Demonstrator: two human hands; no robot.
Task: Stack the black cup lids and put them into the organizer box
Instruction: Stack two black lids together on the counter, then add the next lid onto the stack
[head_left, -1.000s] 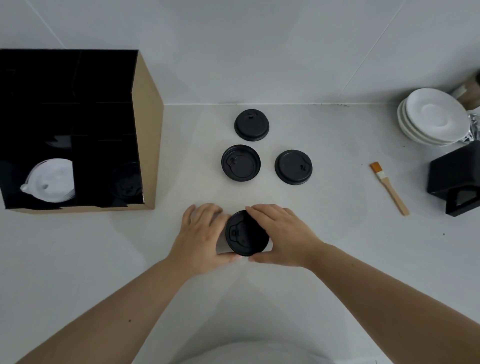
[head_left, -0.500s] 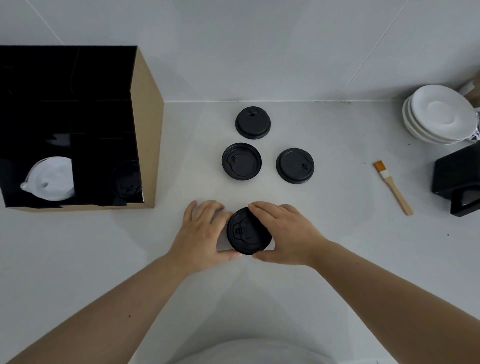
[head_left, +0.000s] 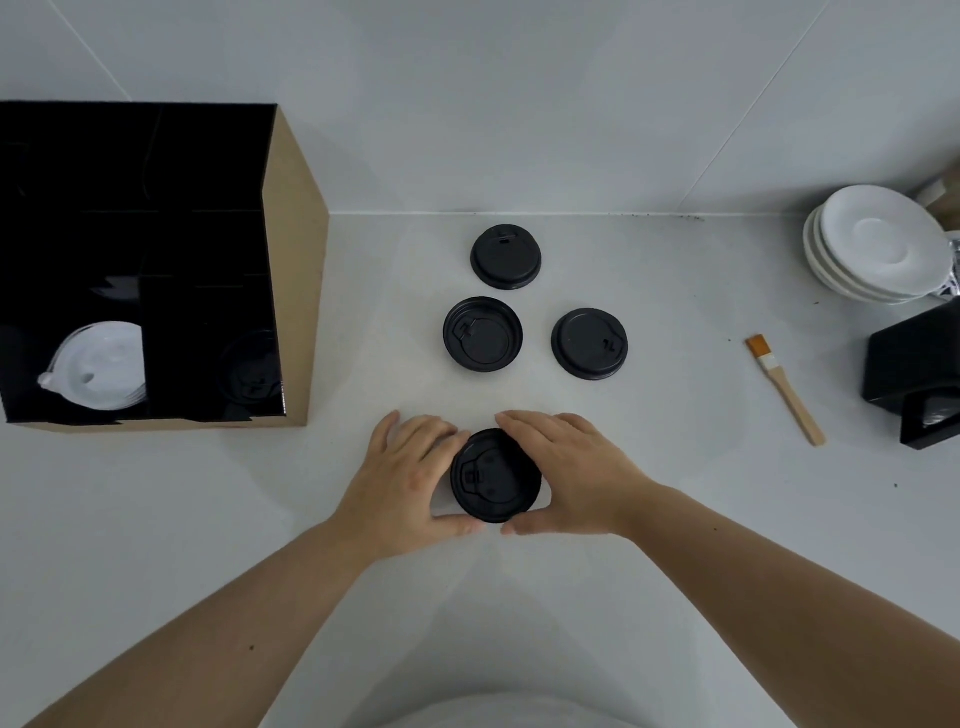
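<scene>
head view, the only one here: both hands are cupped around one black lid (head_left: 494, 475) near the front middle of the white counter (head_left: 675, 519). the left hand (head_left: 402, 480) has its fingers curled on the lid's left edge with the thumb under the near rim, and the right hand (head_left: 569, 475) does the same from the right, so each is gripping the same lid between thumb and fingers. can't tell if it's a single lid or a couple already nested, looks like it's sitting on or just off the counter.

three more black lids are loose further back: a far lid (head_left: 505, 256), a middle lid (head_left: 482, 334) lying upside down, and a right lid (head_left: 589, 344). the organizer box (head_left: 293, 291) stands well off to the left, dark inside, with white lids (head_left: 98, 366) in one slot and what looks like a black lid (head_left: 249, 371) in the slot beside it.

i'd say this is the stacking step, early on. next move probably means carrying the held lid over one of the loose ones, and the flipped one needs matching first so they nest. a brush (head_left: 784, 389) and saucers (head_left: 878, 244) sit out of the way on the right.
</scene>
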